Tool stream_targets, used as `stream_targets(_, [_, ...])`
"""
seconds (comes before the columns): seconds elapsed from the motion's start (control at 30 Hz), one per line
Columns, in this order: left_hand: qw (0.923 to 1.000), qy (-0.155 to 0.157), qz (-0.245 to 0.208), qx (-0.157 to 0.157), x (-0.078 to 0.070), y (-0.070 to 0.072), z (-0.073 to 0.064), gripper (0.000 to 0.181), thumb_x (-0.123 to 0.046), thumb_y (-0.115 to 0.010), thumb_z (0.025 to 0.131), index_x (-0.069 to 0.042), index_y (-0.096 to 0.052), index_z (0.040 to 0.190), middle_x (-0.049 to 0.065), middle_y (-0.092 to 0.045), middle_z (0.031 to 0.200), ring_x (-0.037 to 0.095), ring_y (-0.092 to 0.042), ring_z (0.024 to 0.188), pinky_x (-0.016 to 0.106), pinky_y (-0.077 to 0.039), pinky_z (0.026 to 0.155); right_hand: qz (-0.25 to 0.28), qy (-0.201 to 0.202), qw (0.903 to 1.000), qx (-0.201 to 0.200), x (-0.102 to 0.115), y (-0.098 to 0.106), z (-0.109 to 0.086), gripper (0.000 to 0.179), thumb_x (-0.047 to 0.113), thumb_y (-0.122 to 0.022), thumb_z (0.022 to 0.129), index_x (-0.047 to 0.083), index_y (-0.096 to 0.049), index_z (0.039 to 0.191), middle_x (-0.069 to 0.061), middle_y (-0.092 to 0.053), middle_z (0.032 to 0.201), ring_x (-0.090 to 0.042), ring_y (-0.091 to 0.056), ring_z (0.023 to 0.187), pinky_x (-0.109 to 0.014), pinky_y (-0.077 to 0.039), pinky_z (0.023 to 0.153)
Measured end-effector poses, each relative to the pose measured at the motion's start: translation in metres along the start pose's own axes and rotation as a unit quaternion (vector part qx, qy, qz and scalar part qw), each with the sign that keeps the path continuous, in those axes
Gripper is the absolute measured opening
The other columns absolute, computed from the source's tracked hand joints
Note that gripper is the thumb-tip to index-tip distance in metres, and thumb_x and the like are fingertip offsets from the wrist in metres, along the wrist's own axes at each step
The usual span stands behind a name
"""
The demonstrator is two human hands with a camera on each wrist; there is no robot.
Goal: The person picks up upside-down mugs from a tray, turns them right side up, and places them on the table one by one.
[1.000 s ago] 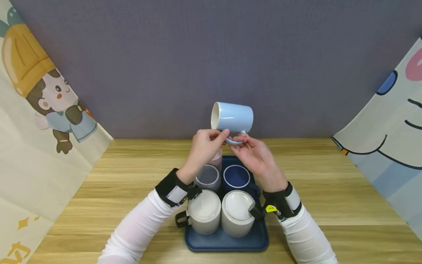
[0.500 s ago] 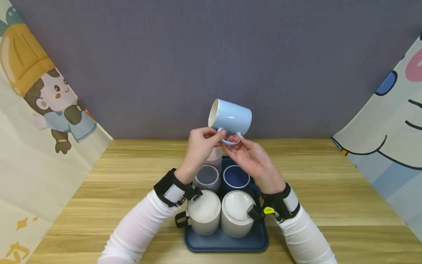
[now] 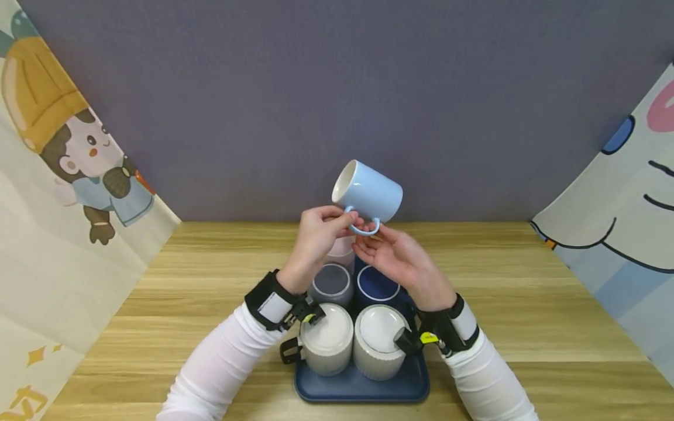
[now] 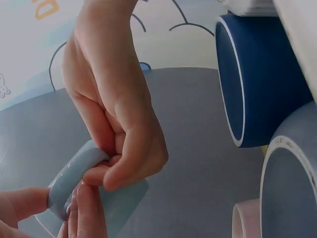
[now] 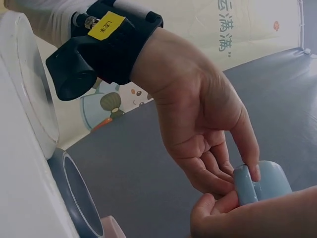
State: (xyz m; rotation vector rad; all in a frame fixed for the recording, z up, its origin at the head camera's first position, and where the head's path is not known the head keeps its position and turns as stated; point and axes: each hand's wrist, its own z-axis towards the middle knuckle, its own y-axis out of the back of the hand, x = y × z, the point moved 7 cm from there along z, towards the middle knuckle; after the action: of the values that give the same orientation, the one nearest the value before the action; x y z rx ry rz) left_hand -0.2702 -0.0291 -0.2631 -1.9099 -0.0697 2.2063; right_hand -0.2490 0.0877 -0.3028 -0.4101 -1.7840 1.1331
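Observation:
A light blue mug [image 3: 375, 190] is held up above the far end of the tray, tilted so its mouth faces up and left and its handle points down. My left hand [image 3: 320, 237] pinches the handle near the rim end between thumb and fingers. At the handle's lower end, near the base, are the curled fingers of my right hand [image 3: 408, 263]. The left wrist view shows the right hand [image 4: 119, 109] with finger and thumb on the blue handle [image 4: 74, 171]. In the right wrist view the left thumb presses the handle [image 5: 243, 183] from above.
Beneath the hands, a dark blue tray [image 3: 363, 392] bears upturned mugs: two white ones [image 3: 326, 336], a grey one [image 3: 330, 280], a navy one [image 3: 378, 283] and a partly hidden pink one [image 3: 342, 251]. A grey panel [image 3: 337, 88] stands behind the wooden table [image 3: 210, 304].
The light blue mug has turned from nearly level to a steeper tilt, mouth upward and base down. Its handle and the right fingertips have shifted slightly left and down.

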Motion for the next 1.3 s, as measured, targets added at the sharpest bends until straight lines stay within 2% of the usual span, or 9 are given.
stream_targets(0.23, [0.9999, -0.006, -0.010, -0.004, -0.002, -0.003, -0.002, 0.013, 0.002, -0.064, 0.086, 0.012, -0.064, 0.094, 0.010, -0.070, 0.077, 0.013, -0.068, 0.071, 0.032, -0.057, 0.073, -0.054, 0.013, 0.9984, -0.006, 0.001, -0.003, -0.004, 0.026, 0.022, -0.025, 0.105, 0.005, -0.045, 0.108, -0.007, -0.054, 0.099, -0.017, -0.051, 0.099, -0.030, -0.045, 0.090])
stream_targets(0.47, [0.9999, -0.004, -0.006, -0.010, 0.000, -0.004, -0.003, 0.014, -0.001, -0.063, 0.088, 0.011, -0.065, 0.096, 0.012, -0.071, 0.079, 0.012, -0.068, 0.072, 0.028, -0.055, 0.072, -0.052, 0.005, 0.9986, -0.011, 0.000, -0.005, -0.006, 0.025, 0.021, -0.025, 0.105, 0.004, -0.042, 0.112, -0.008, -0.053, 0.099, -0.017, -0.052, 0.099, -0.031, -0.046, 0.090])
stream_targets(0.73, [0.9988, 0.012, -0.047, 0.008, 0.003, -0.007, -0.002, 0.018, -0.005, -0.059, 0.092, 0.012, -0.063, 0.098, 0.006, -0.069, 0.076, 0.012, -0.067, 0.072, 0.026, -0.054, 0.075, -0.048, -0.006, 0.9987, -0.015, 0.000, -0.006, -0.008, 0.023, 0.017, -0.025, 0.105, 0.003, -0.038, 0.117, -0.009, -0.052, 0.104, -0.017, -0.050, 0.104, -0.031, -0.045, 0.092])
stream_targets(0.93, [0.9943, 0.032, -0.098, 0.026, 0.003, -0.011, -0.004, 0.018, -0.007, -0.055, 0.095, 0.009, -0.061, 0.093, 0.005, -0.067, 0.076, 0.013, -0.066, 0.074, 0.025, -0.052, 0.077, -0.035, -0.013, 0.9993, -0.009, -0.001, -0.007, -0.009, 0.022, 0.016, -0.025, 0.105, 0.002, -0.038, 0.116, -0.010, -0.050, 0.103, -0.018, -0.051, 0.099, -0.032, -0.046, 0.091])
stream_targets(1.13, [0.9911, 0.044, -0.124, 0.020, 0.002, -0.010, -0.007, 0.016, -0.006, -0.053, 0.096, 0.006, -0.059, 0.086, 0.004, -0.061, 0.071, 0.012, -0.066, 0.070, 0.022, -0.053, 0.075, -0.017, -0.038, 0.9991, -0.009, -0.008, -0.005, -0.007, 0.023, 0.014, -0.029, 0.104, 0.000, -0.044, 0.112, -0.011, -0.052, 0.104, -0.018, -0.053, 0.098, -0.031, -0.047, 0.090])
stream_targets(1.3, [0.9900, 0.039, -0.134, 0.019, 0.001, -0.009, -0.008, 0.017, -0.004, -0.053, 0.096, 0.006, -0.059, 0.084, 0.004, -0.060, 0.069, 0.012, -0.066, 0.069, 0.023, -0.054, 0.075, -0.006, -0.043, 0.9991, 0.000, -0.009, -0.007, -0.007, 0.025, 0.015, -0.029, 0.104, -0.001, -0.047, 0.112, -0.012, -0.053, 0.107, -0.019, -0.052, 0.100, -0.030, -0.046, 0.090])
